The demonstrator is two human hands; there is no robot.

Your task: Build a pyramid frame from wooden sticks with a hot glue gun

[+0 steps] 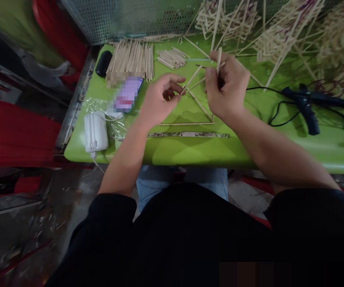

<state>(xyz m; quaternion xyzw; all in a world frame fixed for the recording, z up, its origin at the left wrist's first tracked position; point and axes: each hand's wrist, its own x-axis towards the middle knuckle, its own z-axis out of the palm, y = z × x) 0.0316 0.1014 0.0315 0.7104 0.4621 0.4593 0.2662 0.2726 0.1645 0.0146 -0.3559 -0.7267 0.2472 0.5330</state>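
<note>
Across a glossy lime-green counter (172, 153): at back right, pale wooden-stick latticework (275, 46); before it, a black pistol-shaped tool (305, 101); beyond the left hand (161, 97), a thick stick pile (132, 59); at centre, between pinched left fingertips, thin pale wooden sticks (193, 79); within the tightly curled right hand (230, 85), one upright light-wood stick (219, 59).

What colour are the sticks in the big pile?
The sticks are pale tan, seen in the head view.

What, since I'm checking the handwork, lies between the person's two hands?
Between the left hand and the right hand, the head view shows thin sticks angling out from the left one, with green tabletop below.
</note>
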